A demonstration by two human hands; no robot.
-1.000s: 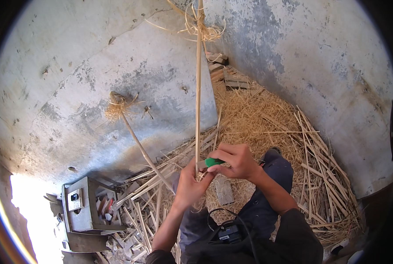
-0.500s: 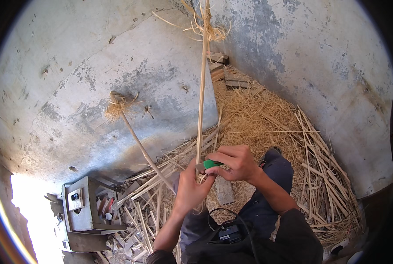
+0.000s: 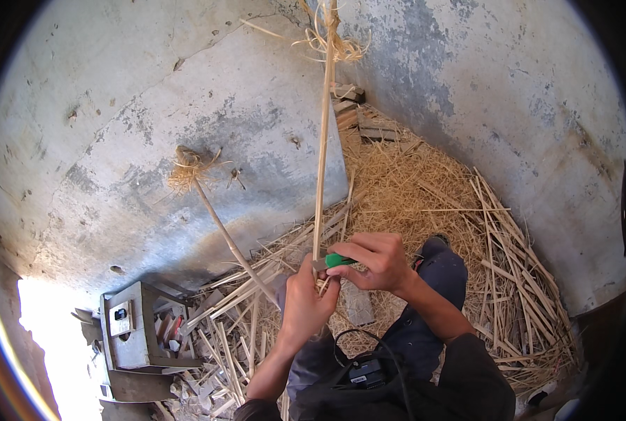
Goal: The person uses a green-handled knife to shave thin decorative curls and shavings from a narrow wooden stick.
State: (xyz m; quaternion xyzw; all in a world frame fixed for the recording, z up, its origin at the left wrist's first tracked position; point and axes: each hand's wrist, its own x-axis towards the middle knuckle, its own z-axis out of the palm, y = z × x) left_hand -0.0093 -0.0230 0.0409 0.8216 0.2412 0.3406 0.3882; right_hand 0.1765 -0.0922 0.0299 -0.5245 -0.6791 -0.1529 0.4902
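Closed around the lower end of a long pale strip of split wood or bamboo (image 3: 322, 161) is my left hand (image 3: 308, 298). My right hand (image 3: 373, 259) grips a knife with a green handle (image 3: 338, 261). Its short blade lies against the strip just above my left thumb. Thin curled shavings hang near the left fingers, partly hidden by them. The strip runs up and away from me, and a tuft of curled shavings (image 3: 344, 49) surrounds it near the top of the view.
A stick topped with a fibre bundle (image 3: 218, 224) leans at the left. A wooden stool on its side (image 3: 132, 326) lies lower left. Straw-like shavings (image 3: 411, 189) and a heap of strips (image 3: 516, 281) cover the floor at right. Plastered walls (image 3: 221, 91) meet in a corner ahead.
Both hands and the knife stay in nearly the same place on the strip. The strip's upper part has shifted very slightly.
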